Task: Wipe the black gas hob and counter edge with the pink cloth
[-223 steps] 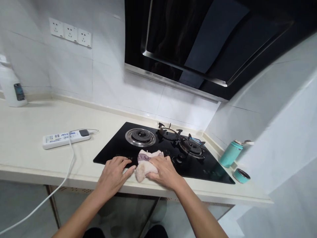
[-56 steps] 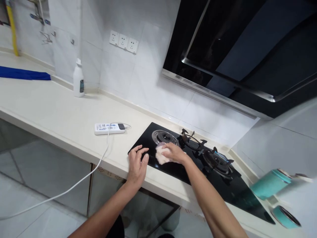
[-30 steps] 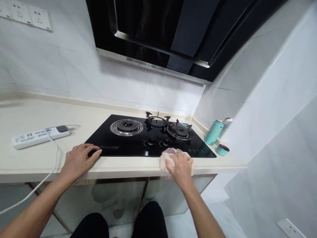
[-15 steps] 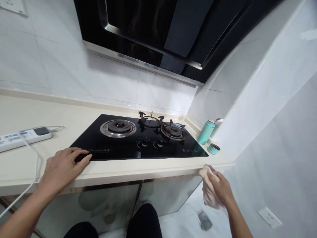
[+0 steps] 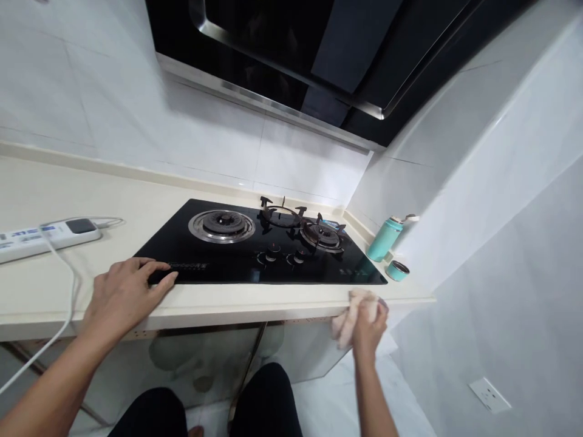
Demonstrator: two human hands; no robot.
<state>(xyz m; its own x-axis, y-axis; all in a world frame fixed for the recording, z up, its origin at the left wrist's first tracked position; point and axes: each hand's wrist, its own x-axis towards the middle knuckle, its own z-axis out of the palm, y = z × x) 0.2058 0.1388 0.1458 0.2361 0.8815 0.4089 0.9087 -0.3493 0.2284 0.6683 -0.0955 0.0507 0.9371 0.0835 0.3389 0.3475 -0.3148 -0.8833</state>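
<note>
My right hand [image 5: 368,323] is closed on a pale pink cloth [image 5: 347,318] and presses it against the front edge of the cream counter [image 5: 255,305], near its right end. My left hand [image 5: 124,295] lies flat and open on the counter, its fingertips touching the front left corner of the black glass gas hob [image 5: 259,252]. The hob carries two burners and two knobs in front of them.
A teal flask [image 5: 383,239] and its teal cap [image 5: 397,270] stand right of the hob by the white wall. A white power strip [image 5: 48,237] lies at the left with its cable hanging over the edge. A black range hood [image 5: 319,54] hangs above.
My right hand wiped the cloth rightward along the hob front, dropped off the counter's right end, and has come back up against the front edge. My left hand has stayed at the hob's corner.
</note>
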